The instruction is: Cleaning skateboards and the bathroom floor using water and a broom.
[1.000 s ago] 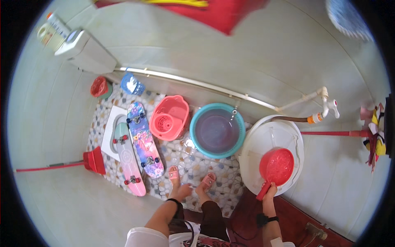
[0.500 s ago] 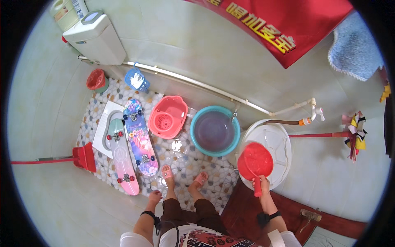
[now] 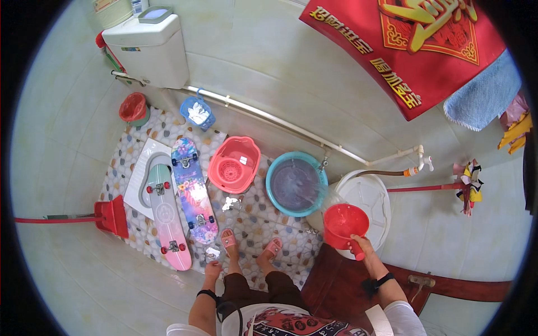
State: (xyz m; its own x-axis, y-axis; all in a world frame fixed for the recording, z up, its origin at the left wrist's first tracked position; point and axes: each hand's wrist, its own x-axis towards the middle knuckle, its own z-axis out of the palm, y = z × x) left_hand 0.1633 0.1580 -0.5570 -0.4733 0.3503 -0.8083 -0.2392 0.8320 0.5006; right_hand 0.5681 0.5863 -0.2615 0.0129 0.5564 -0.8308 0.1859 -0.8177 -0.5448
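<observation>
A red plastic water dipper point(image 3: 346, 222) is held by its handle in my right hand point(image 3: 363, 245), the fingers wrapped round it. It tilts left over the edge of a white lidded bucket point(image 3: 381, 196). Clear water runs from its lip toward a round teal basin point(image 3: 271, 187), where purplish-grey water point(image 3: 292, 185) ripples and splashes. My left hand point(image 3: 213, 269) hangs beside my leg, loosely closed, with nothing visible in it. Nearest to it lies an upturned pink-and-green skateboard point(image 3: 167, 215); a flowered skateboard point(image 3: 193, 187) lies alongside, also wheels up.
A pink mop bucket point(image 3: 251, 154) stands left of the basin. Farther left are a squat toilet point(image 3: 137, 173), a blue basket point(image 3: 203, 119), a red-lined bin point(image 3: 133, 108) and a red dustpan point(image 3: 112, 217). A tap point(image 3: 427, 161) with hose and a mop point(image 3: 468, 185) are at right. The pebbled floor is wet.
The dipper has tipped leftward and water now pours from it, stirring the basin's surface. My left hand stays hanging by my leg. The view has shifted slightly.
</observation>
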